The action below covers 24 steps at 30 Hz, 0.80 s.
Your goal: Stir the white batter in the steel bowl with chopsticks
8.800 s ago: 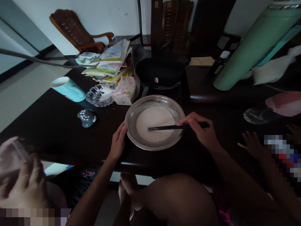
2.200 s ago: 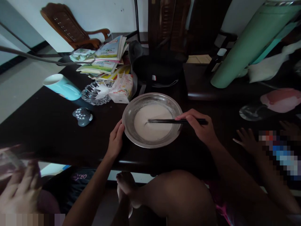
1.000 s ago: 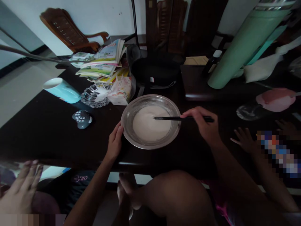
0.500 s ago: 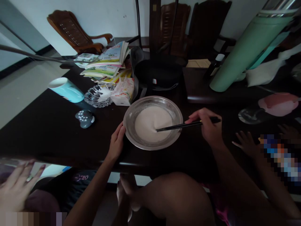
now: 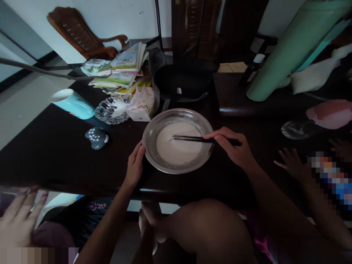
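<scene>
A round metal bowl [image 5: 150,154] stands on the dark table, with a pale, whitish liquid [image 5: 178,150] in it. My left hand [image 5: 135,163] is closed on the bowl's left rim, its fingers against the outer wall. From the right, my right hand [image 5: 232,146] grips a pair of black chopsticks [image 5: 192,138] over the rim. Their tips dip into the liquid a little left of the bowl's middle. Left of the bowl lie a grey game controller [image 5: 96,138] and a tilted-looking light blue cup [image 5: 73,104].
Behind the bowl are a tissue pack [image 5: 141,104], a glass dish [image 5: 111,112], stacked booklets [image 5: 123,71] and a black bag [image 5: 187,82]. A tall green flask [image 5: 286,55] and a pink-topped container [image 5: 332,115] stand right. Other people's hands show at left [image 5: 22,216] and right [image 5: 293,163].
The chopsticks and my right hand have moved left, and the tips have shifted up and left through the liquid. My left hand stays at the rim. The view has shifted slightly.
</scene>
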Motion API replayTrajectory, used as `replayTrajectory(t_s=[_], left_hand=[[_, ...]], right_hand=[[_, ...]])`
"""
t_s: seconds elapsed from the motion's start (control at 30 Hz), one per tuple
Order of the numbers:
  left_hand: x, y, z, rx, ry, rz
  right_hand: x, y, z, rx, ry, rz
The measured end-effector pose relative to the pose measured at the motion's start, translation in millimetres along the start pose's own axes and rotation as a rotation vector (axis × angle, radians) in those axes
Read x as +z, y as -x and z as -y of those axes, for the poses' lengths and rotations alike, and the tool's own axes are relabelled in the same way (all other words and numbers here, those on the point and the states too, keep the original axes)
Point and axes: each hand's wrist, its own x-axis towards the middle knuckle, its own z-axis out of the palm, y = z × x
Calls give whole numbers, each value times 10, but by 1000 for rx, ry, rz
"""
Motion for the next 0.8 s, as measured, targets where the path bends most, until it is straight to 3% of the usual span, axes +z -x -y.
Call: replayTrajectory(t_s=[0.1,0.17,0.33,0.37,0.5,0.53,0.57,0.7,0.73,0.8], left_hand=[[-1,-2,7,0,7,11],[-2,-4,5,-3,5,19],[1,-1,-13,0,-15,-14],[2,1,-18,2,-15,-16],[3,4,-21,3,-11,3],[1,2,-16,3,-12,6],[0,0,-11,4,-12,7],[1,-4,-4,15,-23,-16],[2,-2,-10,14,-28,-20],[6,4,-27,11,-36,-14]], right_hand=[[-24,-13,-35,67,-63,-266],[-27,-14,-59,123,-147,-335],[19,2,-43,19,-40,38],[18,2,-38,4,-8,24],[-12,-4,-52,56,-54,-336],[-12,-3,-56,79,-91,-360],[-7,1,-55,88,-116,-326],[17,16,-19,21,-37,30],[14,16,-13,2,-7,25],[-1,10,-18,7,15,-139]])
